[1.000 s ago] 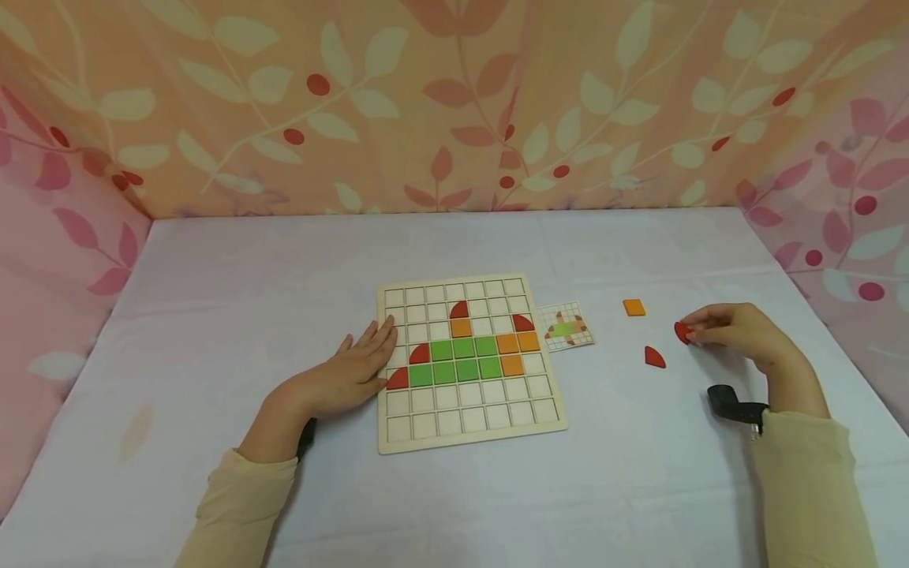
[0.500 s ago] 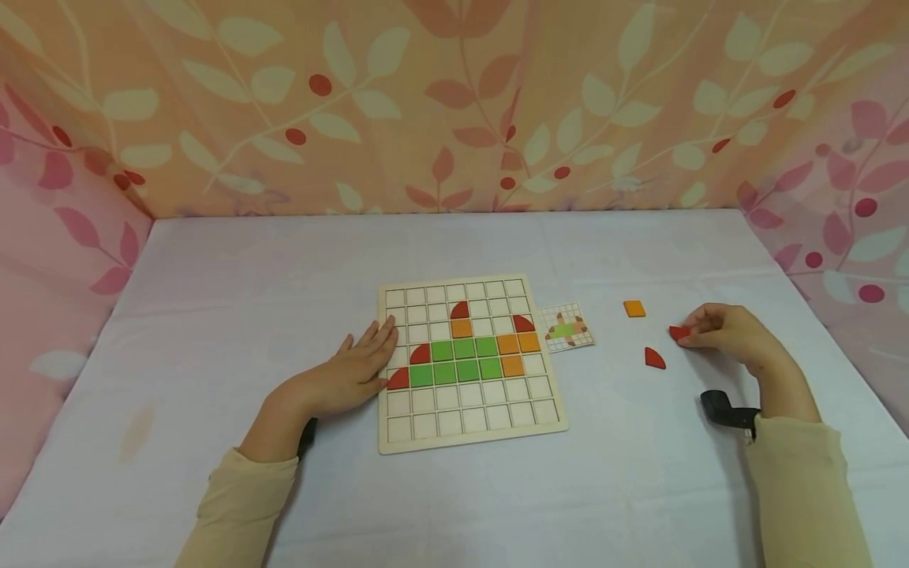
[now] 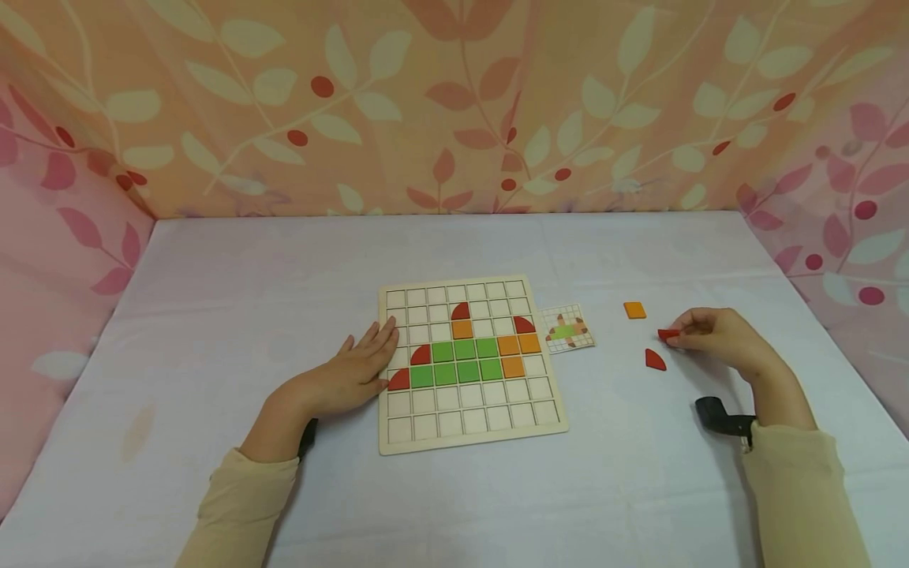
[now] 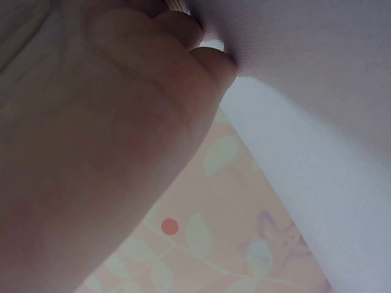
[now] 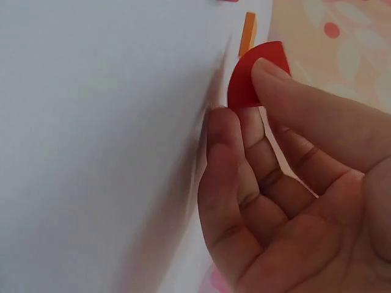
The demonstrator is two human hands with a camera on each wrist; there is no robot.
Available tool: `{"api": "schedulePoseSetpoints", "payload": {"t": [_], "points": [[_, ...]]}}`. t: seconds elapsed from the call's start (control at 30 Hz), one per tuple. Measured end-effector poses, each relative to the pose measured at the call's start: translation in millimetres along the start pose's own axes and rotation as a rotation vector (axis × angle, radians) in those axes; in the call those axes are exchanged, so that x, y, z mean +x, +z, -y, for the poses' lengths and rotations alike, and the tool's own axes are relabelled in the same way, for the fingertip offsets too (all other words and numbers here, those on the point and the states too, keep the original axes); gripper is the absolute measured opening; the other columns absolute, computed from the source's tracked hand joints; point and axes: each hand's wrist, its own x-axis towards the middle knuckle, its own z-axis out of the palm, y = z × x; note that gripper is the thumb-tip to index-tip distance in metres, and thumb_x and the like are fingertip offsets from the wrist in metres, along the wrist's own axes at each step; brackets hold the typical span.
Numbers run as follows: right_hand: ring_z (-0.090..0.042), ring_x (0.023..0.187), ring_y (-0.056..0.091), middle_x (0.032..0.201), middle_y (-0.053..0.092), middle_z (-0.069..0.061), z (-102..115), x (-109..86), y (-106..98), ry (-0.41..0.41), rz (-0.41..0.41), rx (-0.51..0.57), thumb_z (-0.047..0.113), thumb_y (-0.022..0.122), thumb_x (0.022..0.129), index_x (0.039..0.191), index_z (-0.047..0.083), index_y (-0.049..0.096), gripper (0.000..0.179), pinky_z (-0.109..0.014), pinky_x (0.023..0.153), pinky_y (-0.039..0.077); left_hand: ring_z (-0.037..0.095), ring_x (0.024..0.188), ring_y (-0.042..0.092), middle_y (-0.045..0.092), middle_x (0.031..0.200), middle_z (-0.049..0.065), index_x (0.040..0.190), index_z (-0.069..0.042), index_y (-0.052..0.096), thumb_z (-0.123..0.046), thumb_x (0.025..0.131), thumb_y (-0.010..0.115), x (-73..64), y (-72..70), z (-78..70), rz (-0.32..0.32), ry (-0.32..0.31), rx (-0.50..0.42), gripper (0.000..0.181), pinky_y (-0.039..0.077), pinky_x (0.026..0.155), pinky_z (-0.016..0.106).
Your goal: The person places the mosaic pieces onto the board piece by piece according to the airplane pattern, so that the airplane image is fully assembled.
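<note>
A pale wooden grid board [image 3: 469, 422] lies mid-table with green squares [image 3: 465, 360], orange squares and red quarter-circle tiles [image 3: 421, 355] in some of its cells. Along its left edge rests my left hand [image 3: 351, 375], fingers straight and spread, the tips touching the board. To the right, my right hand [image 3: 720, 339] pinches a red quarter-circle tile [image 5: 247, 82] between thumb and fingers, as the right wrist view shows closely. Just below that tile lies another red quarter-circle tile [image 3: 655, 360] on the cloth. In the left wrist view the palm [image 4: 116, 122] hides what the fingers touch.
A small printed pattern card [image 3: 566, 327] lies against the board's right edge. Between card and right hand sits a loose orange square tile [image 3: 635, 310]. White cloth [image 3: 319, 505] covers the table, and a patterned curtain [image 3: 454, 102] stands behind it.
My right hand has moved left a short way with the red quarter-circle tile, and the tile has turned in the fingers. The left hand has stayed on the board.
</note>
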Motion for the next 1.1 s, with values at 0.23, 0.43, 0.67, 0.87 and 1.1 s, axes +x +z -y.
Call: {"api": "schedulePoseSetpoints", "payload": {"t": [0.23,0.43,0.67,0.87,1.1], "points": [[-0.012,0.077,0.056,0.096,0.066,-0.014,18.4,-3.5,0.3,-0.088,0.006,0.047,0.016,0.063,0.091,0.104,-0.003,0.056,0.024,-0.022,0.067,0.048,0.034,0.142,-0.008,-0.007,0.157,0.016,0.149,0.004,0.008,-0.014,0.099,0.045,-0.6,-0.3,-0.6,-0.002,-0.005,-0.003,0.065,-0.003,0.110,0.058],[-0.013,0.080,0.055,0.094,0.064,-0.012,37.0,-4.6,2.9,-0.153,-0.010,0.041,0.013,0.062,0.091,0.104,-0.002,0.058,0.021,-0.022,0.068,0.048,0.035,0.142,-0.008,-0.007,0.157,0.016,0.148,0.005,0.008,-0.014,0.099,0.045,-0.2,0.4,0.6,-0.002,-0.003,0.008,0.065,-0.003,0.110,0.059],[-0.005,0.082,0.058,0.103,0.064,-0.018,55.9,-4.3,12.7,-0.265,0.000,0.092,0.008,0.066,0.089,0.106,-0.005,0.064,0.022,-0.015,0.070,0.049,0.035,0.142,-0.007,-0.006,0.157,0.016,0.149,0.004,0.008,-0.015,0.098,0.045,0.9,1.2,1.6,-0.006,-0.006,0.013,0.066,-0.002,0.110,0.059],[-0.003,0.086,0.059,0.105,0.067,-0.017,72.7,-3.1,22.1,-0.329,0.055,0.089,0.009,0.067,0.087,0.108,-0.004,0.069,0.024,-0.016,0.072,0.050,0.035,0.142,-0.007,-0.006,0.157,0.016,0.149,0.005,0.008,-0.014,0.098,0.045,0.8,0.7,1.1,-0.005,0.002,0.011,0.066,-0.002,0.110,0.058],[-0.021,0.084,0.061,0.092,0.068,-0.007,93.3,-0.6,35.5,-0.298,0.124,0.113,0.010,0.069,0.086,0.102,0.001,0.069,0.018,-0.019,0.072,0.050,0.035,0.142,-0.007,-0.006,0.157,0.016,0.148,0.005,0.008,-0.014,0.098,0.046,0.0,-0.1,0.3,-0.001,0.001,0.018,0.066,-0.002,0.110,0.058]]}}
